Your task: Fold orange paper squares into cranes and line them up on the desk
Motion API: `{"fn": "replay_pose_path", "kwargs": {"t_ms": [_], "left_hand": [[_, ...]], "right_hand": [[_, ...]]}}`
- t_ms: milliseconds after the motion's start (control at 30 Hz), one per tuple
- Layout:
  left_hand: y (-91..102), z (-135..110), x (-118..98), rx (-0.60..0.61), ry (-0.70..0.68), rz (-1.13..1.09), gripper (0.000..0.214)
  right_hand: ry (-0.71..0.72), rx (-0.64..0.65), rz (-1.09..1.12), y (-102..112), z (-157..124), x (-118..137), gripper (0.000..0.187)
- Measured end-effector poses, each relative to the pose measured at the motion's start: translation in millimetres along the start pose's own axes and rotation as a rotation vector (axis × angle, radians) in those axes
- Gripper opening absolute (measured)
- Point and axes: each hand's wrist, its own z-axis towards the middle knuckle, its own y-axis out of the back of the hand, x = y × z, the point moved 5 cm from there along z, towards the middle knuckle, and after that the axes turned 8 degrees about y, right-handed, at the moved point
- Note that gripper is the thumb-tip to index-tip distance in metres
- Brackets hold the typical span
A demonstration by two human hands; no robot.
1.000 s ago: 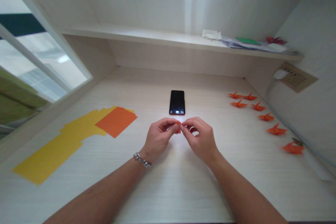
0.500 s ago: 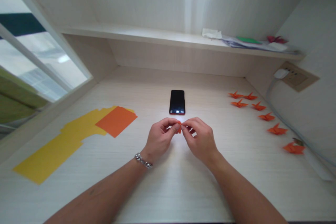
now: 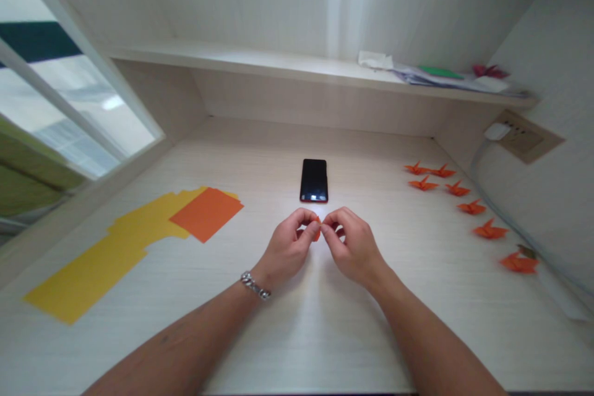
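Note:
Between my two hands is a small piece of folded orange paper (image 3: 317,236), mostly hidden by the fingers. My left hand (image 3: 290,242) pinches it from the left, thumb toward me. From the right, my right hand (image 3: 350,241) pinches its other edge with thumb and forefinger. Both hands are just above the desk, close behind a black phone (image 3: 314,179) lying flat. Several finished orange paper cranes (image 3: 490,230) stand in a curved row on the right.
Left on the desk (image 3: 260,340), yellow paper sheets (image 3: 88,272) fan out beneath orange squares (image 3: 206,215). A grey cable (image 3: 505,213) runs down the right wall from a white plug (image 3: 497,131). Papers (image 3: 427,77) lie on the shelf (image 3: 278,65) above.
The fingers have shifted slightly on the folded orange paper, and a little more of its lower edge shows. Everything else stays in place.

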Motion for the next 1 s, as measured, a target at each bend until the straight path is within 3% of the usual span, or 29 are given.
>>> {"fn": "replay_pose_path", "kwargs": {"t_ms": [233,533,800,1000], "left_hand": [[3.2,2.6,-0.5,-0.027,0.031,0.006,0.014],[3.4,4.7,3.5,-0.003,0.062,-0.199,0.019],[3.1,4.2,4.3,-0.075,0.095,-0.292,0.024],[4.2,5.0,6.4,-0.109,0.133,-0.401,0.032]], "right_hand": [[-0.172,-0.033,0.230,-9.4,-1.9,-13.1,0.015],[-0.205,-0.074,0.246,-10.5,-2.3,-17.3,0.017],[-0.194,-0.071,0.245,-10.5,-1.2,-14.5,0.017],[-0.215,-0.152,0.317,-15.3,-2.6,-12.9,0.018]]}}
